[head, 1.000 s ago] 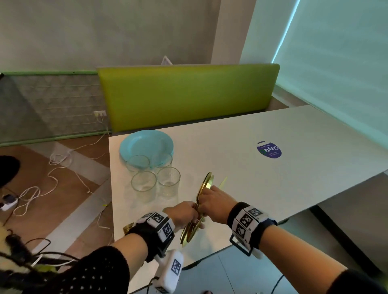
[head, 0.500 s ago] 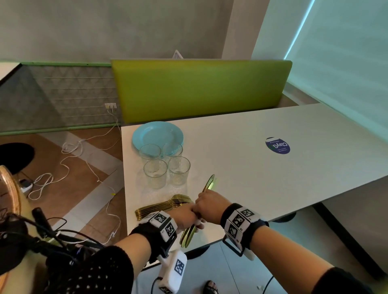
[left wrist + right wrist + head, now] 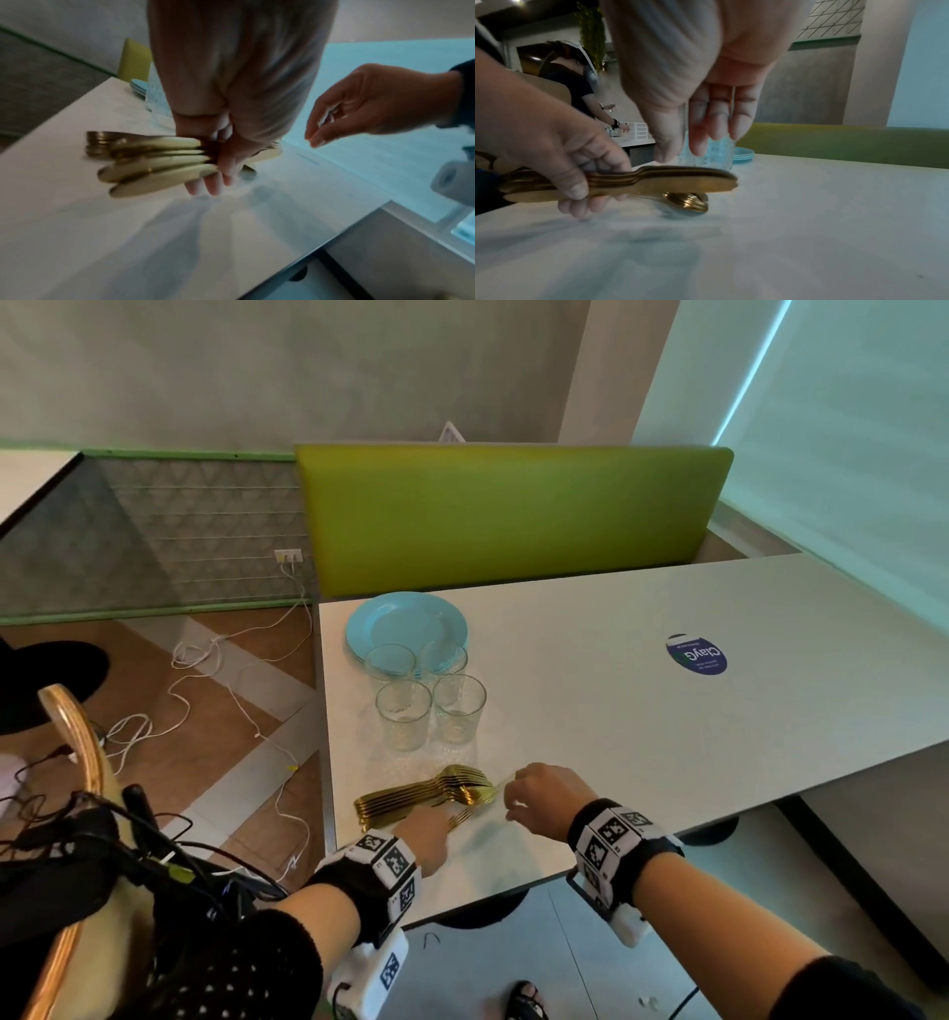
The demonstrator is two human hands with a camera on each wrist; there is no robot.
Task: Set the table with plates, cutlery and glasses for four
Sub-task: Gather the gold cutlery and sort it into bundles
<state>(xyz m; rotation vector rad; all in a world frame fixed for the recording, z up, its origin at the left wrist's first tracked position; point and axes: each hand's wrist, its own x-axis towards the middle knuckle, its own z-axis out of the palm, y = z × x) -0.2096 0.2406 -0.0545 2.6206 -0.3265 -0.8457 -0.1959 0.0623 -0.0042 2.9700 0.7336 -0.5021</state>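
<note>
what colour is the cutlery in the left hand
Gold. The cutlery gripped by the left hand shows best in the left wrist view.

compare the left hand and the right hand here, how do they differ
The left hand grips a bundle of gold cutlery; the right hand holds nothing. The left hand's fingers are curled round the handles, the right hand's fingers are nearly straight and relaxed. The left hand sits low at the table, the right hangs above it. Both wear black wrist bands with markers.
</note>
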